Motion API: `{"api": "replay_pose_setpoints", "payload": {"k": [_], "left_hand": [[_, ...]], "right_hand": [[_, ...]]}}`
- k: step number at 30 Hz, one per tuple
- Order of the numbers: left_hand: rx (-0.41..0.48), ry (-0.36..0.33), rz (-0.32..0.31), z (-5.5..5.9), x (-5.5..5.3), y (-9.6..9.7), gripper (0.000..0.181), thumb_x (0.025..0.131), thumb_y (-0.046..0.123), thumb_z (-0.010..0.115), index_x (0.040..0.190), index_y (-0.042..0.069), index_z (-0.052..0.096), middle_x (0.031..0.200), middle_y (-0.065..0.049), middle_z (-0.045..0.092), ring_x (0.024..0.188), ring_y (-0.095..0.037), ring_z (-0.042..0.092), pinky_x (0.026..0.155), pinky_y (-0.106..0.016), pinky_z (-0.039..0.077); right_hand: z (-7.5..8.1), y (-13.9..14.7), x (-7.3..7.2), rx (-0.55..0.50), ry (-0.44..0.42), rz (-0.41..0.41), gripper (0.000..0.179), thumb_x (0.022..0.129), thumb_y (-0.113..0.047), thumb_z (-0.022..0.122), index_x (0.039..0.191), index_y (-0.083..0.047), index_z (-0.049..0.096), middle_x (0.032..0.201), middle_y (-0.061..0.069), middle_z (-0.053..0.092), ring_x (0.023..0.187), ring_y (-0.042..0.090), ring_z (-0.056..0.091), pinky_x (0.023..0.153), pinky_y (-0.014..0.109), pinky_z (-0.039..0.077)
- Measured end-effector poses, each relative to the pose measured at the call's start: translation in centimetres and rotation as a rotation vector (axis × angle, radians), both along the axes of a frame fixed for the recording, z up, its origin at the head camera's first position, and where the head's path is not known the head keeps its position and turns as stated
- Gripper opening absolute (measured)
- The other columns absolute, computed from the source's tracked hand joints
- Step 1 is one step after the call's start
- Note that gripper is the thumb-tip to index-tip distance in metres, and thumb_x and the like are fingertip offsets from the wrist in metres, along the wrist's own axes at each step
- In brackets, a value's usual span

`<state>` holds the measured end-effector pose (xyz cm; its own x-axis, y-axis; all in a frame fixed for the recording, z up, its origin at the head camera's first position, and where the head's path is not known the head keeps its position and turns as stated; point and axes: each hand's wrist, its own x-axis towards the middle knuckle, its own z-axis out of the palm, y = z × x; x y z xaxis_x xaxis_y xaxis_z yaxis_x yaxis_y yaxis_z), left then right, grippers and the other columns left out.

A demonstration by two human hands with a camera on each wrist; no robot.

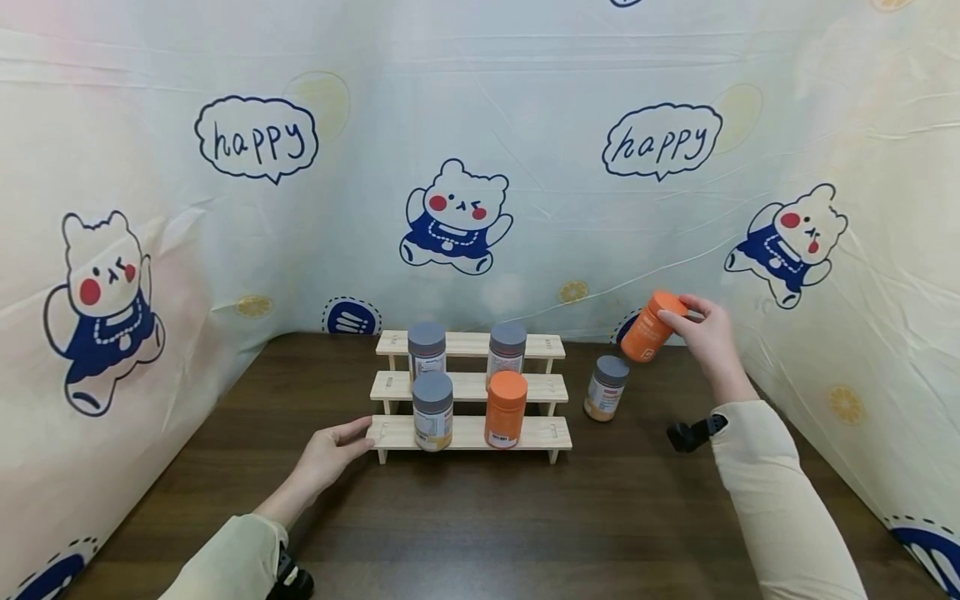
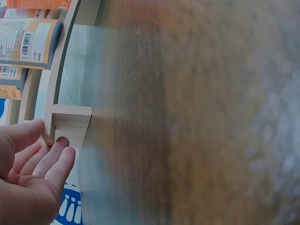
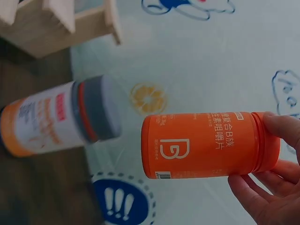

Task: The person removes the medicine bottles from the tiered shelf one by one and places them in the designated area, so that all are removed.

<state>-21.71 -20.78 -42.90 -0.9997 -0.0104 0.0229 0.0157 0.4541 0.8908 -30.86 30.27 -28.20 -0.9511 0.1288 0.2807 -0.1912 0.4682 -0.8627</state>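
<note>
An orange bottle (image 1: pixel 647 335) is in the air to the right of the rack, tilted, its lid pinched between the thumb and fingers of the right hand (image 1: pixel 708 337). Near it, a loose grey-lidded bottle (image 1: pixel 606 390) stands upright on the brown table (image 1: pixel 465 533). The wooden rack (image 1: pixel 468 432) has three steps; the left hand (image 1: pixel 326 457) pinches the left end of the lowest one between thumb and fingers. On that step stand a front grey-lidded bottle (image 1: pixel 432 412) and, to its right, a second orange bottle (image 1: pixel 506 410), apart from each other. Behind these are two more grey-lidded bottles (image 1: pixel 427 350), their bases hidden. A pale cloth (image 1: pixel 547 83) printed with bears and "happy" hangs behind the table.
</note>
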Motion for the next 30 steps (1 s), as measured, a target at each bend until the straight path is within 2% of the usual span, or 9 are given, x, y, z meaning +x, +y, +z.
{"api": "replay_pose_setpoints", "payload": {"k": [6,15,22,30], "left_hand": [[0.002,0.001,0.002,0.0,0.0,0.0,0.045,0.089,0.015,0.061,0.131,-0.001,0.05,0.132,-0.017,0.046,0.126,-0.035,0.034,0.095,-0.047,0.036],[0.007,0.009,0.001,-0.2,-0.2,0.0,0.045,0.089,0.014,0.061,0.13,-0.001,0.05,0.131,-0.017,0.047,0.125,-0.034,0.036,0.095,-0.045,0.037],[0.002,0.009,0.003,-0.2,-0.1,0.0,0.045,0.089,0.014,0.061,0.13,-0.001,0.05,0.131,-0.017,0.047,0.125,-0.033,0.036,0.095,-0.045,0.037],[-0.008,0.011,0.001,-0.1,-0.1,0.0,0.046,0.089,0.015,0.062,0.13,-0.001,0.05,0.131,-0.017,0.047,0.123,-0.033,0.038,0.093,-0.044,0.038]], "right_hand": [[-2.5,1.2,-0.1,0.031,-0.024,-0.037,0.068,0.089,-0.036,0.059,0.138,0.005,0.035,0.137,0.024,0.037,0.114,0.038,0.044,0.096,0.05,0.035],[-6.1,2.1,-0.5,0.142,-0.032,-0.057,0.061,0.09,-0.028,0.061,0.132,0.01,0.04,0.129,0.031,0.042,0.112,0.043,0.046,0.093,0.051,0.038],[-7.8,2.2,-0.3,0.155,-0.08,-0.062,0.06,0.09,-0.024,0.061,0.131,0.012,0.04,0.13,0.032,0.041,0.112,0.043,0.045,0.093,0.05,0.038],[-8.8,2.2,-0.2,0.163,-0.111,-0.056,0.059,0.089,-0.022,0.062,0.132,0.011,0.039,0.132,0.031,0.04,0.115,0.043,0.043,0.093,0.05,0.038]]}}
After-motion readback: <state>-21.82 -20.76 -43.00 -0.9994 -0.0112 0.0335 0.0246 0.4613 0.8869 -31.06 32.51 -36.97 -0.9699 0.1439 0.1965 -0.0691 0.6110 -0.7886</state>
